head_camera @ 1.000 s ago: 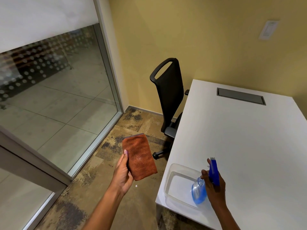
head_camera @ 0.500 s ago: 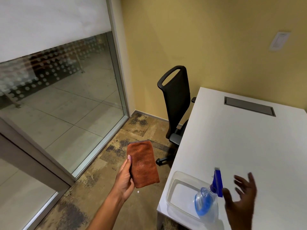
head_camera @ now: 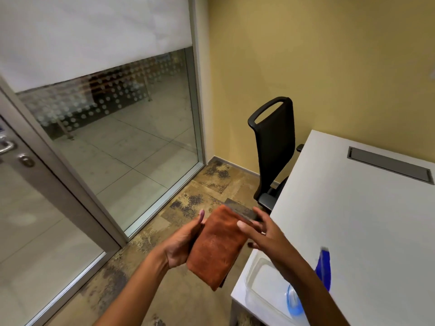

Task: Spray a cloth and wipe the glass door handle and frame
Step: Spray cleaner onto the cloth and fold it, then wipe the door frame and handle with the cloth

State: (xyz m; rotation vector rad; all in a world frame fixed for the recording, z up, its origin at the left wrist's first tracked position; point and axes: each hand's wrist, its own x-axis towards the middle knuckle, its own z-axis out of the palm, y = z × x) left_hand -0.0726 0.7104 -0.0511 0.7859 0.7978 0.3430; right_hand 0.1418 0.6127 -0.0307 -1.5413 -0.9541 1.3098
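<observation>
A folded rust-orange cloth (head_camera: 217, 248) is held low in the middle of the head view by my left hand (head_camera: 182, 243), which grips its left edge. My right hand (head_camera: 262, 231) is open, fingers spread, touching the cloth's upper right corner. The blue spray bottle (head_camera: 323, 270) stands in a clear plastic tub (head_camera: 255, 282) on the white table's near corner, partly hidden behind my right forearm. At the far left the glass door's metal handle (head_camera: 6, 147) and lock (head_camera: 26, 160) show, beside the grey door frame (head_camera: 58, 170).
A white table (head_camera: 367, 220) with a grey cable hatch (head_camera: 389, 164) fills the right side. A black office chair (head_camera: 274, 149) is pushed in at its far left edge. A glass wall panel with frosted dots stands ahead, and patterned carpet lies between it and the table.
My right hand let go of the spray bottle, which stays in the tub, and crossed left to the cloth. The view turned left, bringing the door handle into sight.
</observation>
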